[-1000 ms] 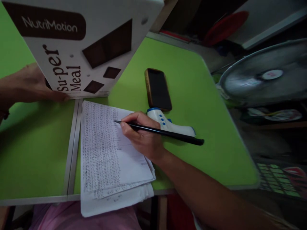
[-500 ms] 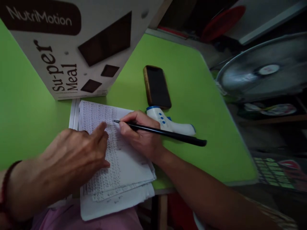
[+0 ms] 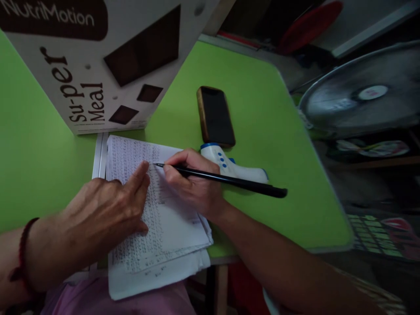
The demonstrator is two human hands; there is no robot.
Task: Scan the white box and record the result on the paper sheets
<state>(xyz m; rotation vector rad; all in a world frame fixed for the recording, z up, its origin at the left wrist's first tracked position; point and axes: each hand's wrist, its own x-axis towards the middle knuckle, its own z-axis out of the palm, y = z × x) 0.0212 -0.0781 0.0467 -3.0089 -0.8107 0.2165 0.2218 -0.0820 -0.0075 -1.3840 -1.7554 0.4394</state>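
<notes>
A stack of handwritten sheets [image 3: 183, 227] lies at the near edge of the green table, its lower pages jutting past the edge. My left hand [image 3: 111, 205] rests on the written lines, index finger stretched out and thumb apart, holding nothing. In my right hand [image 3: 197, 183] is a long black pen [image 3: 239, 182], pinched near its point. The tip touches or hovers just over the page, a little right of my left index fingertip; which one I cannot tell. A white and blue infrared thermometer [image 3: 232, 165] lies just beyond my right hand.
Behind the sheets stands a tall white box [image 3: 95, 57] with brown shapes on it. A phone [image 3: 216, 116] in a brown case lies on the green table [image 3: 278, 210]. Beyond the table's right edge stands a fan [image 3: 361, 94].
My left index finger has shifted slightly up the page and the pen's rear end has swung a little to the right. The whole view has moved slightly.
</notes>
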